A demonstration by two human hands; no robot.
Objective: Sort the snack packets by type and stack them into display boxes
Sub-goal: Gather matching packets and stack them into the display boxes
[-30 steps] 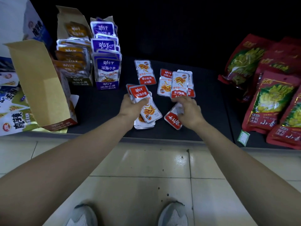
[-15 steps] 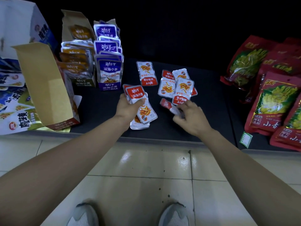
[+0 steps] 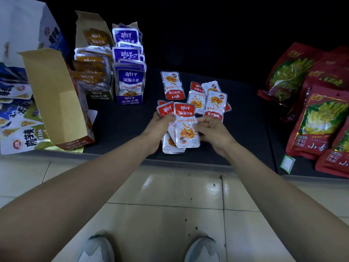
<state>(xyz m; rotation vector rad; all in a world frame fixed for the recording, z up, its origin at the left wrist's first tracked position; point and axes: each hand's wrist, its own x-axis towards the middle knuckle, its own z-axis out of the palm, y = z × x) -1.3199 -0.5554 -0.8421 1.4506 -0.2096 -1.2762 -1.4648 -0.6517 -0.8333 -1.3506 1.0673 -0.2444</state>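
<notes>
The right hand has just delivered. A second ago it was pressed on a red packet lying near the front edge of the dark shelf, half a second ago it had that packet lifted edge-on, and now the front packet lies face up against the stack of red packets that the left hand holds. The spot at the front edge where it lay is bare.

The left hand's fingers are wrapped round the fanned stack from its left side, holding it just above the shelf near the middle of the front edge. The right hand's thumb and curled fingers pinch the right edge of the front packet, squaring it onto the others. It has not let go.

So the bundle has grown by one, and the gathering is not finished. The loose red packets sit overlapped just behind the hands, and a single one lies apart toward the back edge.

At the back left corner the purple box and the brown box stand side by side, both full. The open red box at the front left corner, flap raised, looks like the home for this bundle — my judgement, from its colour. The large red bags along the right edge are untouched.
</notes>
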